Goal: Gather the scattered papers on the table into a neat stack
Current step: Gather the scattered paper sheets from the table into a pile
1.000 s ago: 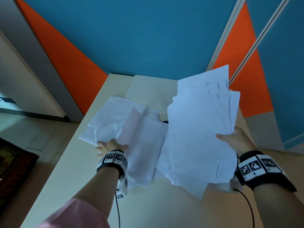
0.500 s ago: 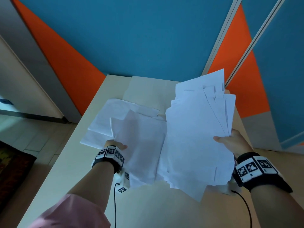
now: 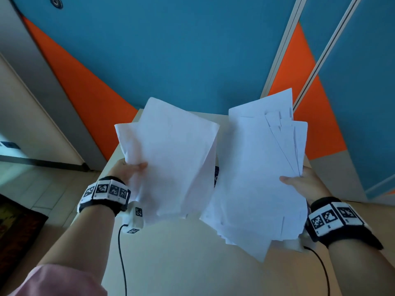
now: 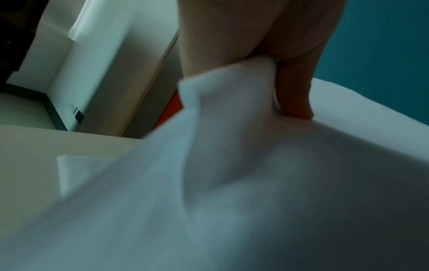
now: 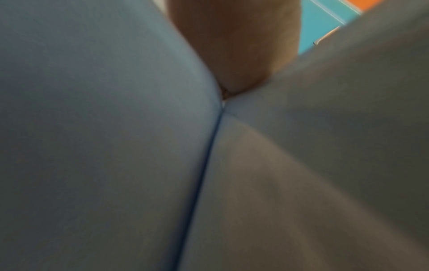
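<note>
your left hand pinches a few limp, curling white sheets at their left edge; your right hand pinches a thicker, fanned bundle of papers with ragged, uneven corners. both bunches hang raised above the smooth beige worktop, side by side with a narrow gap between. behind stands a blue and orange wall.

Your bench is a pale beige top that runs away from you to the blue and orange wall. On it, a dark item shows only as a sliver in the middle, too hidden to identify. Two black cables cross the bench's near part.
</note>
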The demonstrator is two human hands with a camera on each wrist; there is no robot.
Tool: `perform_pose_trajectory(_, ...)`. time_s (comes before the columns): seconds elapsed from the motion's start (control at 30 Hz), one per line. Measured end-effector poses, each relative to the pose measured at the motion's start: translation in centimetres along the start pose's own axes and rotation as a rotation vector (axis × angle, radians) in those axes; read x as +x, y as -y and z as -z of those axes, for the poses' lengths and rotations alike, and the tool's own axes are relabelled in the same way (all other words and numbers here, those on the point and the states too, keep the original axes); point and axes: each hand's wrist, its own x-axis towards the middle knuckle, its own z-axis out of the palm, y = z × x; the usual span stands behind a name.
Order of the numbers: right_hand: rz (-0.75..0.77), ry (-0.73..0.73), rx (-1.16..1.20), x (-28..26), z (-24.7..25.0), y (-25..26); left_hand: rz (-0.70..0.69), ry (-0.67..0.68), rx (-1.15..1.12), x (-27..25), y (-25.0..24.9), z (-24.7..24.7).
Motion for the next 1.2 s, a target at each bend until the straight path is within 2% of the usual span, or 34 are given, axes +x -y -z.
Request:
perform_pose_trajectory(0.13, 0.015, 0.008, -0.003, -0.3, -0.1, 0.7, -0.062, 0.066, -0.073, -1.4, -1.7, -0.1)
perform_pose_trajectory(0.3, 0.038, -0.045, -0.004, -0.5, 1.1, 1.4, -0.142, 0.116, -0.167, -2.0, -5.0, 2.0)
perform_pose_trajectory(0.4, 0.057, -0.044, 0.0, -0.9, 0.9, 1.9, -0.146, 0.167, -0.246, -2.0, -6.8, 1.9)
perform_pose_trajectory(0.5, 0.054, -0.014, 0.028, -1.2, 0.4, 2.1, -0.113, 0.273, -0.308, -2.2, -7.3, 0.5)
perform_pose_trajectory(0.63, 0.03, 0.034, 0.088, -1.4, -0.1, 2.1, -0.007, 0.304, -0.174, -2.2, -5.4, -2.6)
perform_pose_trajectory(0.77, 0.024, 0.157, 0.229, -2.1, -0.5, 2.5, 0.071, 0.372, 0.025, -0.7, -1.1, -5.8)
perform_pose_trajectory(0.9, -0.011, 0.194, 0.245, -2.8, -1.3, 2.8, 0.148, 0.511, -0.035, -3.9, -0.2, -8.2)
perform_pose_trajectory(1.0, -0.034, 0.221, 0.243, -2.9, -2.4, 2.6, 0.154, 0.593, -0.091, -4.9, -0.1, -9.4)
perform_pose_trajectory(1.2, -0.087, 0.095, 0.386, -2.5, -3.2, 2.7, 0.094, 0.587, -0.087, -5.1, -0.1, -10.9)
